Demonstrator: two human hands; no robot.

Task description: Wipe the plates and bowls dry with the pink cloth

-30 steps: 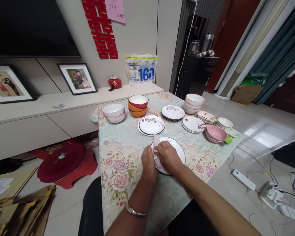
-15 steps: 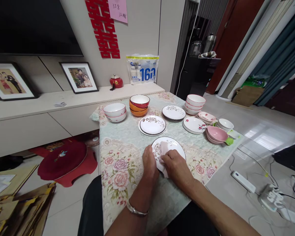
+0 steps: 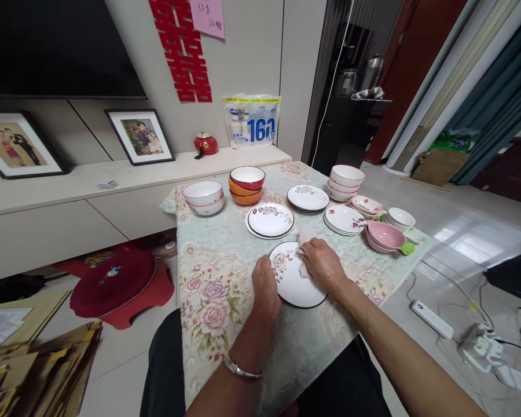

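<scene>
your right hand (image 3: 325, 264) pinches the pale cloth (image 3: 304, 237) on the plate (image 3: 301, 291)'s upper-right edge; your left hand (image 3: 265, 287) cups its left rim, how firmly you can't tell. open tablecloth (image 3: 238, 258) spreads left, stacked plates (image 3: 267, 222) just beyond.

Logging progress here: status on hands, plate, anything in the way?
Left hand at left edge of brown-flowered plate. Right hand gripping pale cloth on its far-right side. Plate stack just beyond, not blocking.

We see a brown-flowered white plate (image 3: 296, 284), a pale pink cloth (image 3: 303, 237), orange bowls (image 3: 245, 198) and a pale green, rose-patterned tablecloth (image 3: 295, 347).
</scene>
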